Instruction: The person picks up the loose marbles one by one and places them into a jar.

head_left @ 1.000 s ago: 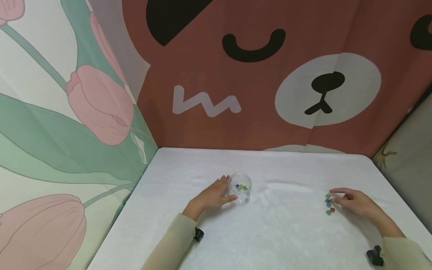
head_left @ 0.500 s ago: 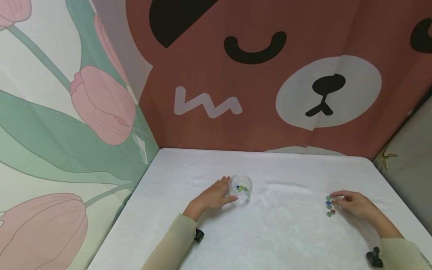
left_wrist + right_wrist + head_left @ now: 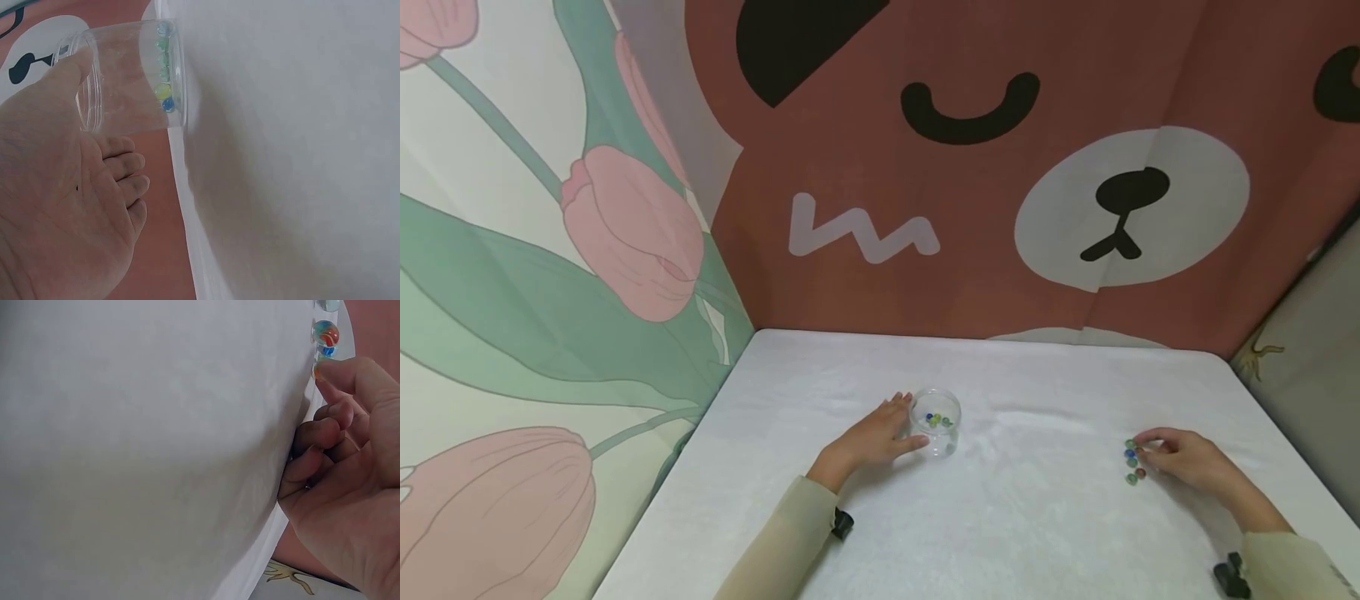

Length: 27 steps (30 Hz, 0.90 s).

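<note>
A clear round jar (image 3: 946,446) stands upright on the white table, with several blue, yellow and green marbles (image 3: 164,69) at its bottom. My left hand (image 3: 872,431) holds it from the left, thumb at the near side of the rim and fingers at the far left side. On the right, my right hand (image 3: 1187,458) pinches an orange-tinted marble (image 3: 164,92) (image 3: 317,373) between thumb and index finger, the other fingers curled under. Beside those fingertips lies a short row of marbles, including a blue marble (image 3: 1131,454), a reddish marble (image 3: 1141,473) and a green marble (image 3: 1131,479).
The white cloth-covered table (image 3: 1022,517) runs back to a brown bear-print curtain (image 3: 970,292). A tulip-print curtain (image 3: 625,233) hangs on the left, a grey one (image 3: 1307,358) on the right. Wide white cloth lies between the jar and the marble row.
My right thumb and index finger have drawn together on a marble beside the row. The left hand stays at the jar. The head view has tilted slightly.
</note>
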Each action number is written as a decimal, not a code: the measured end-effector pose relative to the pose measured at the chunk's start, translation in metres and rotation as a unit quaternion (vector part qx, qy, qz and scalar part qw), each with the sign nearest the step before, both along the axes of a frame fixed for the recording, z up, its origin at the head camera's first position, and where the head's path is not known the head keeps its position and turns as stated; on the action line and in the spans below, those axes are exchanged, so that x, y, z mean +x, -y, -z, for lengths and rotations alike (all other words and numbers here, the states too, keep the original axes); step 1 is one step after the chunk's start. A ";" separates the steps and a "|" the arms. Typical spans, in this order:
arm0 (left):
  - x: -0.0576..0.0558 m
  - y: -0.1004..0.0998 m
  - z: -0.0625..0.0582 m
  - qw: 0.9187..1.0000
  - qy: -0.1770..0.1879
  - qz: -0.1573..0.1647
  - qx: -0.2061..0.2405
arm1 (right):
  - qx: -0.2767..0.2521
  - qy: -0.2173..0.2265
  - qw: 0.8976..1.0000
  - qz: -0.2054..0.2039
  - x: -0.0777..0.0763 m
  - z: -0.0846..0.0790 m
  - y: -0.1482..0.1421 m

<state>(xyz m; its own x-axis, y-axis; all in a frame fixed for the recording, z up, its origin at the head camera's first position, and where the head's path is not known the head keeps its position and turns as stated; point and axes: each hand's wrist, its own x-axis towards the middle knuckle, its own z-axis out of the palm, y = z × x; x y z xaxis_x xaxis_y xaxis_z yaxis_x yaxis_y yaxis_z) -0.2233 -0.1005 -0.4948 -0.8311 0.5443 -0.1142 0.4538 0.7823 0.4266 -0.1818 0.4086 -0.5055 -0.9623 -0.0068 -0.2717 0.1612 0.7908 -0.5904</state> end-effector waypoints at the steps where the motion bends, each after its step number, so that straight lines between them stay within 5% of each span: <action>1: 0.000 0.000 0.000 1.000 0.000 0.001 -0.001 | 0.001 0.001 1.000 0.000 0.000 0.000 0.000; 14: 0.001 0.000 -0.003 1.000 0.005 -0.001 -0.002 | 0.012 -0.010 1.000 0.017 0.001 -0.007 0.006; 27: 0.001 0.000 -0.001 1.000 0.006 -0.002 -0.003 | -0.006 -0.073 0.997 -0.015 0.007 -0.024 0.046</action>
<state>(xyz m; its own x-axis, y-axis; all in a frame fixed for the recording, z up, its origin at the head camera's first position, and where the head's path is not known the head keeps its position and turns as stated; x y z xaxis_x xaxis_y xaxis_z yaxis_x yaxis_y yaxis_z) -0.2227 -0.1002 -0.4934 -0.8324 0.5396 -0.1262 0.4452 0.7868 0.4274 -0.1747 0.3631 -0.4819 -0.9909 -0.0396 -0.1287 0.0486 0.7862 -0.6160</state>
